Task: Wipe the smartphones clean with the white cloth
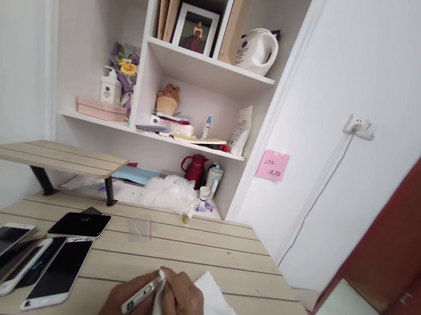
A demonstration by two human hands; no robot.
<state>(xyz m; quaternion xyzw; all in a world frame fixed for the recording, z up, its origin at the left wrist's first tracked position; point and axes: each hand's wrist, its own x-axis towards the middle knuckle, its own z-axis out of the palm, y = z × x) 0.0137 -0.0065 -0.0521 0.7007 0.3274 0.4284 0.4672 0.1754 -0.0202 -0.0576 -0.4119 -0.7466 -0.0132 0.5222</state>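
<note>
At the bottom middle, my left hand (pixel 118 302) grips a silver smartphone (pixel 140 294) held edge-up, its thin side facing me. My right hand (pixel 182 305) is closed on a white cloth (pixel 220 314) and presses a corner of it against the phone's upper end. The rest of the cloth spreads over the wooden desk (pixel 221 256) to the right of my hands. Both hands are cut off by the bottom edge of the picture.
Several phones (pixel 60 272) lie screen-up at the desk's left, one black (pixel 79 223). A small clear bag (pixel 140 228) lies mid-desk. A raised wooden stand (pixel 53 156) sits at back left. Shelves hold a red jug (pixel 194 168), bottles and a framed photo (pixel 195 29). A red door (pixel 409 228) is on the right.
</note>
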